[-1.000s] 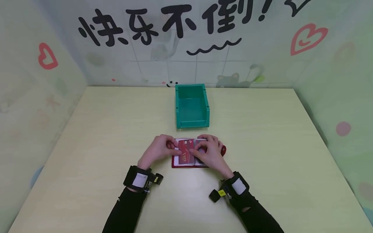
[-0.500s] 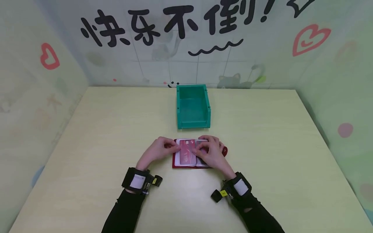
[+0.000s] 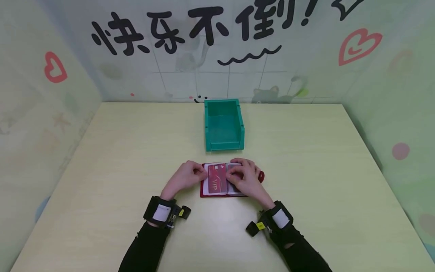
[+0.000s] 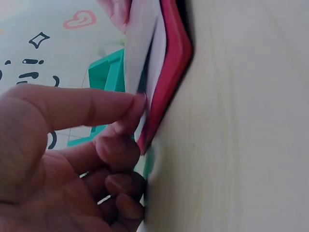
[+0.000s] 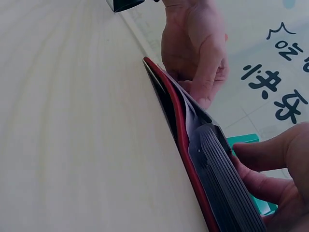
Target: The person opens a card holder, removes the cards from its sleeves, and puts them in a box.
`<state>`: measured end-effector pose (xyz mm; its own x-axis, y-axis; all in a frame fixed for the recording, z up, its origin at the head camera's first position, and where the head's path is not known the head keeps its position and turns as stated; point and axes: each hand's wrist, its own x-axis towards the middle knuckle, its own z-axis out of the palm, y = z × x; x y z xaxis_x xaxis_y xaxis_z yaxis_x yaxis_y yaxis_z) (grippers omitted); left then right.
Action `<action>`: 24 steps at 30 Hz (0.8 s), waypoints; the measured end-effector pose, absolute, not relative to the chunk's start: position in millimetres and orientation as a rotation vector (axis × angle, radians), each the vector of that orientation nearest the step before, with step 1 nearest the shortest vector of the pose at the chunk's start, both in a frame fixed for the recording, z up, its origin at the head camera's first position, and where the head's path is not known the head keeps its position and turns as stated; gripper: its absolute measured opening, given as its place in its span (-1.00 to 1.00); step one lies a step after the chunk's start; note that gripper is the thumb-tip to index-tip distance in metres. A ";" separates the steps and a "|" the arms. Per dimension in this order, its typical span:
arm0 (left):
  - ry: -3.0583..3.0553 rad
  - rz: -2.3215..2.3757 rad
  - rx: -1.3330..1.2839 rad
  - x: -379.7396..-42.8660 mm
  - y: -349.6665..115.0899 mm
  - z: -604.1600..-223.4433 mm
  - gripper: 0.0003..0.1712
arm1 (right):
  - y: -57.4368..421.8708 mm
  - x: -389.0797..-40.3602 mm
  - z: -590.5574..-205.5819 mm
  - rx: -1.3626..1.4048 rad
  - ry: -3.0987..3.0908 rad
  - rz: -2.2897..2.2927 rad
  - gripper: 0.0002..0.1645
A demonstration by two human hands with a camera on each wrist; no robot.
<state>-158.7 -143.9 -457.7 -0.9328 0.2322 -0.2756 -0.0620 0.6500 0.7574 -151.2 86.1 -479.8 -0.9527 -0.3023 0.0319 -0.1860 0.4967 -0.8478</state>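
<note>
Card holder point(image 3: 224, 195) lies open on the table point(image 3: 136, 151), nearer than the green bin point(image 3: 225, 146); the left hand point(image 3: 186, 176) pinches its left page edge, the right hand point(image 3: 247, 178) pinches it beside the VIP card point(image 3: 216, 180).

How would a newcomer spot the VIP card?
On the pale wood-grained table, in front of the teal plastic bin, lies an open, red-covered card holder. Its left page shows a red rectangular card; VIP lettering sets it apart from the red cover.
</note>
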 end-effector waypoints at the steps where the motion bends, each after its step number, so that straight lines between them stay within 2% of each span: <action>1: 2.538 1.168 0.134 -158.5 -142.5 -457.7 -0.84 | 86.3 -151.6 -479.4 -0.427 2.607 -1.455 -0.89; 24: 2.606 1.114 0.190 -155.0 -138.2 -457.1 -0.85 | 87.1 -154.4 -479.6 -0.453 2.603 -1.440 -0.85</action>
